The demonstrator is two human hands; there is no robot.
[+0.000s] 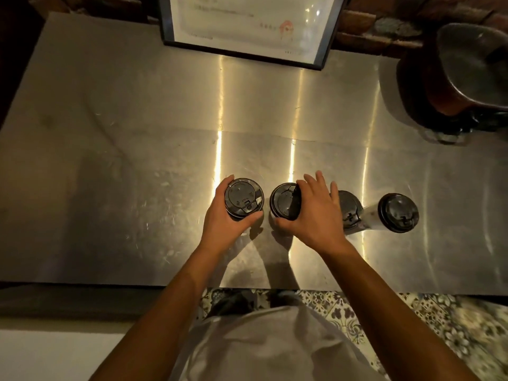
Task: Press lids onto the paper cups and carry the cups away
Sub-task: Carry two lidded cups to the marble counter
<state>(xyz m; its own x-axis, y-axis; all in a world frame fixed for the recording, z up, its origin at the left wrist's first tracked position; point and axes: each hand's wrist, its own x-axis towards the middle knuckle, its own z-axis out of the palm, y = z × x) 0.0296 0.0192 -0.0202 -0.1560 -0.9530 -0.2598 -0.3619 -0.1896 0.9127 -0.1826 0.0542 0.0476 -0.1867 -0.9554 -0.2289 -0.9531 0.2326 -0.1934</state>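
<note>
Several paper cups with black lids stand in a row near the front of a steel counter (pixel 137 160). My left hand (pixel 225 224) is wrapped around the leftmost cup (pixel 243 198), thumb and fingers on its sides. My right hand (pixel 313 215) covers the right side of the second cup (pixel 284 200), thumb at its front and fingers spread over its far edge. A third cup (pixel 350 209) stands just right of that hand, partly hidden by it. The fourth cup (pixel 398 213) is farthest right, its pale wall showing.
A black-framed sign (pixel 247 26) leans at the back middle against a brick wall. A dark metal pot (pixel 472 75) sits at the back right. The counter's front edge runs just ahead of my body, with patterned floor tiles (pixel 412 320) below.
</note>
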